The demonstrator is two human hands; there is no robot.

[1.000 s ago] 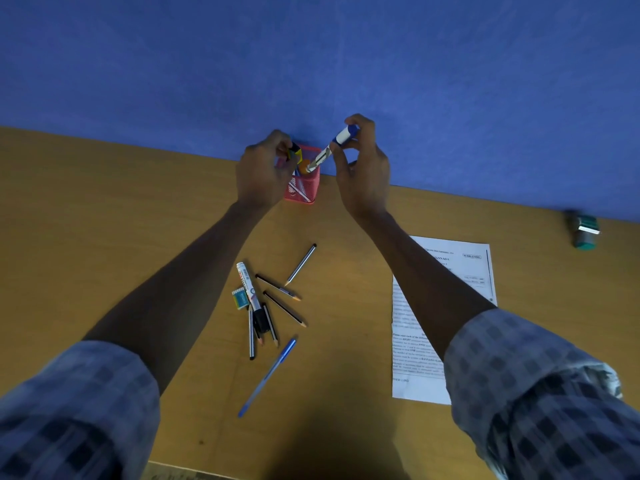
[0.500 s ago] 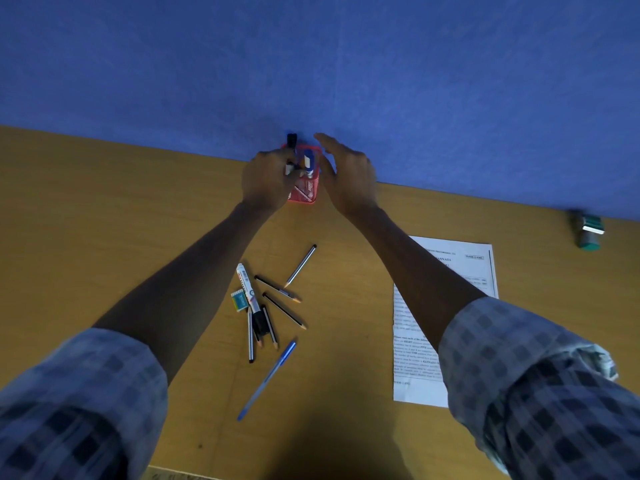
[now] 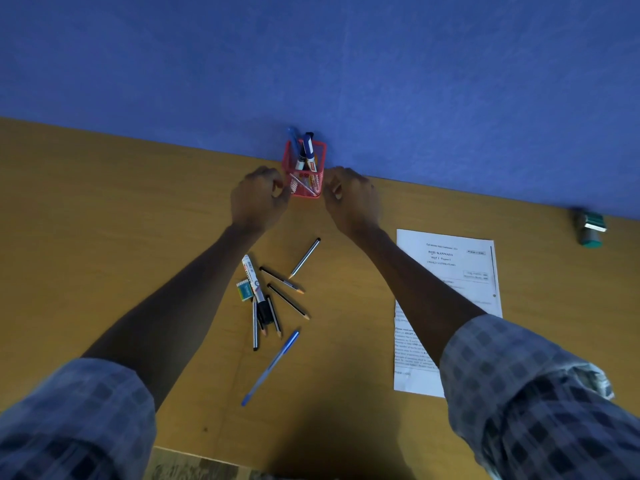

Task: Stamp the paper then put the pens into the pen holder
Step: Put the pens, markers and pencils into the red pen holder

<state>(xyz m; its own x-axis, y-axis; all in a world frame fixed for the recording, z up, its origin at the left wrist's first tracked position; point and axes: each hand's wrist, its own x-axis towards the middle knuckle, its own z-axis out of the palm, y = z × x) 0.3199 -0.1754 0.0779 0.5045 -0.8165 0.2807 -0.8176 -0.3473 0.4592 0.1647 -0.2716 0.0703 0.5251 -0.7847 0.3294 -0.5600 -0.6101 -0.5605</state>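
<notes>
- Red wire-mesh pen holder (image 3: 304, 171): stands upright at the far edge of the wooden table (image 3: 104, 220), against the blue wall, already holding several pens.
- Left hand (image 3: 258, 199) and right hand (image 3: 353, 199): flank the holder, just beside it, fingers loosely curled, holding nothing.
- Loose pens and pencils (image 3: 277, 299): scattered mid-table, nearer the left hand, toward the near edge; long axes mostly run near-to-far.
- White printed paper (image 3: 446, 271): right of the pens, partly under the right forearm.
- Green stamp (image 3: 590, 228): far right edge; open table lies between.
</notes>
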